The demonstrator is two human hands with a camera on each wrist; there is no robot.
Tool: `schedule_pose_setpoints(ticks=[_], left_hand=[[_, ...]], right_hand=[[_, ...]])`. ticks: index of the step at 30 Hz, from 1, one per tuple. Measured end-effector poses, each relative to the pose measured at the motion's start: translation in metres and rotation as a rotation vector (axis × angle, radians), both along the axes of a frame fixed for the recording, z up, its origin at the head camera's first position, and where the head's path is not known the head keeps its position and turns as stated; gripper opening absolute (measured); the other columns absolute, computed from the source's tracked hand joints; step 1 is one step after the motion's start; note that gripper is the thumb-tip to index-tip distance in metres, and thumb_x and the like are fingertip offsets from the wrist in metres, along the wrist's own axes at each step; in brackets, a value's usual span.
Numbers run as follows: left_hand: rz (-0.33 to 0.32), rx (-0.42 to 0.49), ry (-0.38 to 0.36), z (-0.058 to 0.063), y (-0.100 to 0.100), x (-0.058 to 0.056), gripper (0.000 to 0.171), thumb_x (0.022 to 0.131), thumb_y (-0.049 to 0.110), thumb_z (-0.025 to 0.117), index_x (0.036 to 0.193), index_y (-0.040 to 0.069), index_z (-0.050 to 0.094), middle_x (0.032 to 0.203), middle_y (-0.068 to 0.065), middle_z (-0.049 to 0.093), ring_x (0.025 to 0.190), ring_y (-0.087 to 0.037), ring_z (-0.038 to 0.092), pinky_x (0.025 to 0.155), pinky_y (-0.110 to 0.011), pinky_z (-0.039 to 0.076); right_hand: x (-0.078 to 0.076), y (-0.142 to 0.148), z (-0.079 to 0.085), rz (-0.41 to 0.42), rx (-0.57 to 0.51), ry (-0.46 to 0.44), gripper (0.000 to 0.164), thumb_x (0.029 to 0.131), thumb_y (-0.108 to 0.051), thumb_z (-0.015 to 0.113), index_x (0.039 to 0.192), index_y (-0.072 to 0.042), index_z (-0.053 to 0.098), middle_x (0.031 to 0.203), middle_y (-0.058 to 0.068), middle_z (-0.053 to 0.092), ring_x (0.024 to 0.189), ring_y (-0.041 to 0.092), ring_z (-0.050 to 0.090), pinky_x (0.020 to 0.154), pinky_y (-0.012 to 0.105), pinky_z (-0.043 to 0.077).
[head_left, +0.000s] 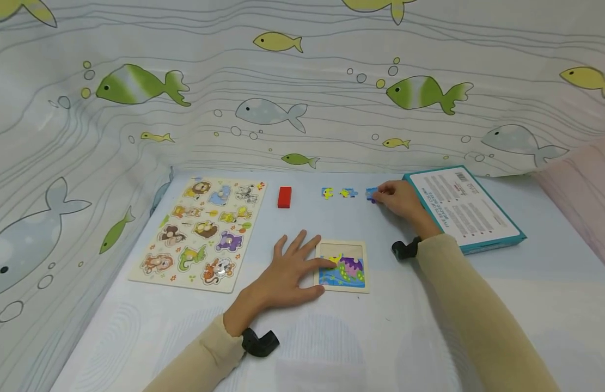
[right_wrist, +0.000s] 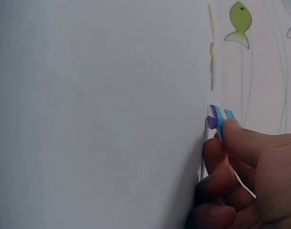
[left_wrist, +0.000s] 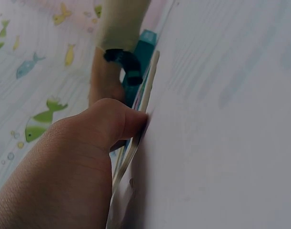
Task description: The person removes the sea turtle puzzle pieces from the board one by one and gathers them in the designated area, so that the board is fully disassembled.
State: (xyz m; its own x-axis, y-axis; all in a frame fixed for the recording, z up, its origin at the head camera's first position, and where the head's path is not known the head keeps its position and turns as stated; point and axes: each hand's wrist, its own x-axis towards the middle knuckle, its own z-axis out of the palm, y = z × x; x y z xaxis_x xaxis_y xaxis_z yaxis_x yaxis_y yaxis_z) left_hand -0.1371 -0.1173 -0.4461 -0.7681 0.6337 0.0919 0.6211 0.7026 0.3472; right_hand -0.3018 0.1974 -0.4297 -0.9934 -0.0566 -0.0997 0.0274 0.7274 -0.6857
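My right hand [head_left: 399, 200] pinches a blue and purple jigsaw piece [right_wrist: 215, 118] between thumb and fingers, at the back of the table. Left of it lie two loose jigsaw pieces, one blue and yellow [head_left: 350, 193], the other mostly yellow with blue [head_left: 327, 193]. My left hand [head_left: 293, 272] spreads its fingers over the left side of a small wooden-framed puzzle [head_left: 367, 267]. Its index finger rests on the picture of colourful pieces, and its thumb touches the frame's lower left edge. Bare wood shows along the top of the puzzle's inside.
A wooden animal puzzle board [head_left: 184, 247] lies at the left. Between it and the loose pieces is a red block [head_left: 285, 197]. A teal and white box [head_left: 471, 209] lies at the right, beside my right wrist. Behind the table hangs a fish-patterned sheet [head_left: 331, 81].
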Motion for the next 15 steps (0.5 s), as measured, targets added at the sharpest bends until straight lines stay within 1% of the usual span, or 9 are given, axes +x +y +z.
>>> schedule_pose_setpoints(ticks=[6, 12, 15], left_hand=[[-0.002, 0.005, 0.025, 0.0006, -0.0002, 0.0004, 0.047, 0.093, 0.054, 0.057, 0.139, 0.043, 0.058, 0.168, -0.007, 0.030, 0.158, -0.040, 0.015, 0.119, -0.070, 0.006], [-0.009, 0.012, 0.028, 0.0007, 0.0000, 0.0005, 0.047, 0.093, 0.053, 0.057, 0.138, 0.042, 0.059, 0.168, -0.009, 0.031, 0.158, -0.041, 0.015, 0.118, -0.071, 0.007], [-0.005, 0.007, 0.018, 0.0007, 0.0002, 0.0000, 0.047, 0.093, 0.054, 0.057, 0.139, 0.042, 0.058, 0.168, -0.008, 0.030, 0.158, -0.040, 0.014, 0.119, -0.071, 0.006]], right_hand=[[-0.0022, -0.0009, -0.0013, -0.020, 0.002, 0.007, 0.038, 0.101, -0.033, 0.062, 0.126, -0.004, 0.066, 0.115, 0.016, 0.064, 0.101, 0.028, 0.053, 0.083, 0.033, 0.042], [0.0004, -0.0013, 0.0004, -0.025, -0.054, 0.052, 0.035, 0.098, -0.027, 0.066, 0.128, -0.007, 0.066, 0.102, 0.015, 0.063, 0.089, 0.025, 0.053, 0.074, 0.031, 0.041], [0.0000, -0.0009, -0.0003, -0.027, -0.064, 0.063, 0.035, 0.097, -0.026, 0.068, 0.128, -0.009, 0.066, 0.099, 0.014, 0.063, 0.084, 0.024, 0.053, 0.071, 0.031, 0.041]])
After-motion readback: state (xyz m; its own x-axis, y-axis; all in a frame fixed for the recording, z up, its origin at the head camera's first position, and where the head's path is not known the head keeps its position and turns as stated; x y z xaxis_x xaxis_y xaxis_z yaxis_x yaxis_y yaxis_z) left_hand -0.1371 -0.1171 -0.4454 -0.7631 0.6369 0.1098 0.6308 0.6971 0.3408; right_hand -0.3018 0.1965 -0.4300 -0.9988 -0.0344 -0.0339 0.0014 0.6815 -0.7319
